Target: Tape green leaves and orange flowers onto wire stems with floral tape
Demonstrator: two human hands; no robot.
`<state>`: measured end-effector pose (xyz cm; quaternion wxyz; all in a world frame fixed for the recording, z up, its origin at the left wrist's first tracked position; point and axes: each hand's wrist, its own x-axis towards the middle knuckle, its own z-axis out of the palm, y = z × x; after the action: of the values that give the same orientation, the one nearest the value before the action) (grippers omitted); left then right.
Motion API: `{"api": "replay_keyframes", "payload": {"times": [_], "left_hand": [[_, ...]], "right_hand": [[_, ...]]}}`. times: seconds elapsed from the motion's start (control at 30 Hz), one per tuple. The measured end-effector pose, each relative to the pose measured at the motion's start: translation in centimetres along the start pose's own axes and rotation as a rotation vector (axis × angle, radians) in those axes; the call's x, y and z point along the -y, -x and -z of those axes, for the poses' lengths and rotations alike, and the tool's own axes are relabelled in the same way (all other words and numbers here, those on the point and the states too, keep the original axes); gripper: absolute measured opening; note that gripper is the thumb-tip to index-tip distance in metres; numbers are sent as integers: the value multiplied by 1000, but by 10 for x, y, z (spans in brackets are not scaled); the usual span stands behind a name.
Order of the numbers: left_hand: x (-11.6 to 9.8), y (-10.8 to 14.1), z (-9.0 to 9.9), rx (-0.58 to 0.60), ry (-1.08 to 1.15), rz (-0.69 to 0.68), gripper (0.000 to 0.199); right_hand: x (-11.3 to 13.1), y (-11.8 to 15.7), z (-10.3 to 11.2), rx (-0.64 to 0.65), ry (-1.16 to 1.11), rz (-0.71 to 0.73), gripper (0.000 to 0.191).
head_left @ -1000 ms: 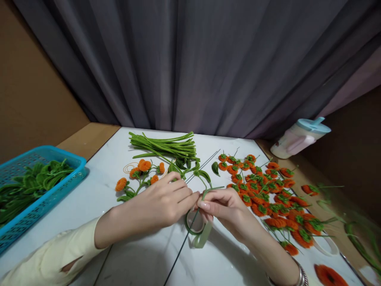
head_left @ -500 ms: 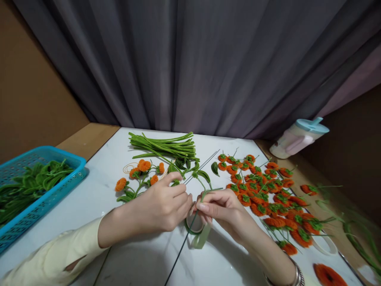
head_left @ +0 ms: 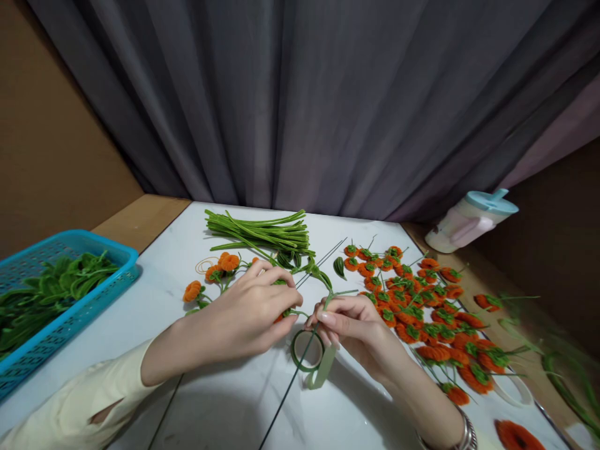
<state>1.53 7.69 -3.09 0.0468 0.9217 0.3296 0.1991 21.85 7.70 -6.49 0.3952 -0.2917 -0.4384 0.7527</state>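
My right hand (head_left: 349, 319) pinches a green tape-wrapped stem (head_left: 327, 300) between thumb and fingers. A long dark wire (head_left: 285, 394) runs from that pinch toward the front edge. Left of it, my left hand (head_left: 248, 312) has its fingers curled around an orange pipe-cleaner flower (head_left: 282, 316), mostly hidden by the fingers. The flower's thin green stem reaches across to my right hand. Just below the hands stands a roll of green floral tape (head_left: 300, 365), with a loose strip (head_left: 323, 372) hanging under my right fingers. Green leaves (head_left: 321, 275) rise beyond the pinched stem.
A blue basket (head_left: 126, 256) of green leaves stands left. Green pipe-cleaner stems (head_left: 262, 231) lie at the back, near a finished-looking orange sprig (head_left: 229, 261). Many orange flowers (head_left: 407, 300) spread across the right. A lidded cup (head_left: 469, 222) stands at back right.
My left hand has moved left, away from my right hand, and a bit of orange flower and its stem now show by its fingers. My right hand keeps its pinch; more of the tape roll shows.
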Motion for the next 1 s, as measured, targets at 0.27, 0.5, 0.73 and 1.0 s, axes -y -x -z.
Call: {"api": "replay_keyframes", "payload": {"times": [0.27,0.5,0.73,1.0], "left_hand": [[5,-1,-3,54,-71,-192,19],[6,0,-1,95,-59,-229,19],[6,0,0,82,-16,-228,20],[3,-1,-4,71,2,-186,18]], "right_hand": [[-2,-2,-1,-4,-6,6,24],[-6,-1,0,15,-13,25,21],[-7,0,0,17,13,54,22],[-5,1,-2,1,-3,33,23]]}}
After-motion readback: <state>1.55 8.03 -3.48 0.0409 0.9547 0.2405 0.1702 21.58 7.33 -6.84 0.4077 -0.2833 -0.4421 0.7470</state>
